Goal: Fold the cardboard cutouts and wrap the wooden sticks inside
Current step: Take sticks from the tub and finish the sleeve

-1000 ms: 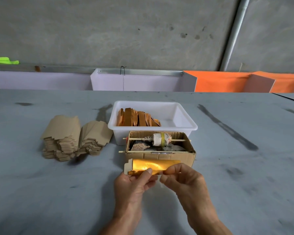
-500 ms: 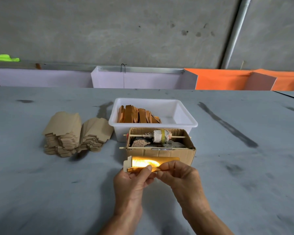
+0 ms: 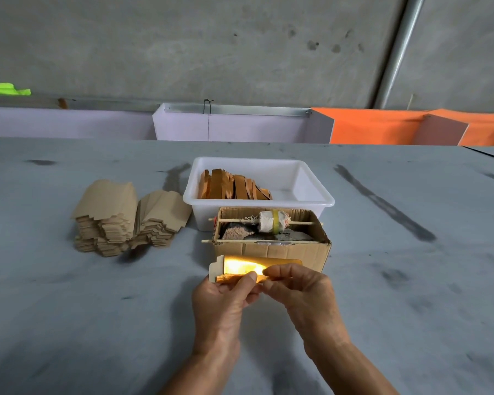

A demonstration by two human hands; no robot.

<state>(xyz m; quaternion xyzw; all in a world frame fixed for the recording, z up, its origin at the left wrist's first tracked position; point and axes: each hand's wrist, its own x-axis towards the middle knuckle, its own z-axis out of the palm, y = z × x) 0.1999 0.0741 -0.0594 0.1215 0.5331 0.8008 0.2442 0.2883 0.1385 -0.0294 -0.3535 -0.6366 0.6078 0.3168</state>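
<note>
Your left hand (image 3: 221, 299) and right hand (image 3: 303, 289) together hold one gold-faced cardboard cutout (image 3: 248, 267) just in front of the brown cardboard box (image 3: 271, 240), which serves here as the landmark. Your left thumb lies across the cutout's shiny face while the fingers curl beneath it; your right thumb and forefinger pinch its near edge toward the right. The cutout lies lengthwise, parallel to the box's front wall, with a pale tabbed end projecting to the left; whether a stick lies inside it cannot be told. Inside the box rest dark lumps, and across its open top a thin rod (image 3: 300, 222) carries a white roll (image 3: 273, 221) banded in yellow; a second thin rod pokes out of the box's left side. Directly behind the box stands a white plastic tub (image 3: 311, 195) holding the orange-brown wooden sticks (image 3: 234, 188), leaned in a row in its left half. To the left of the box, two stacks of unfolded tan cutouts (image 3: 126, 220) sit side by side on the grey table (image 3: 69, 309).
</note>
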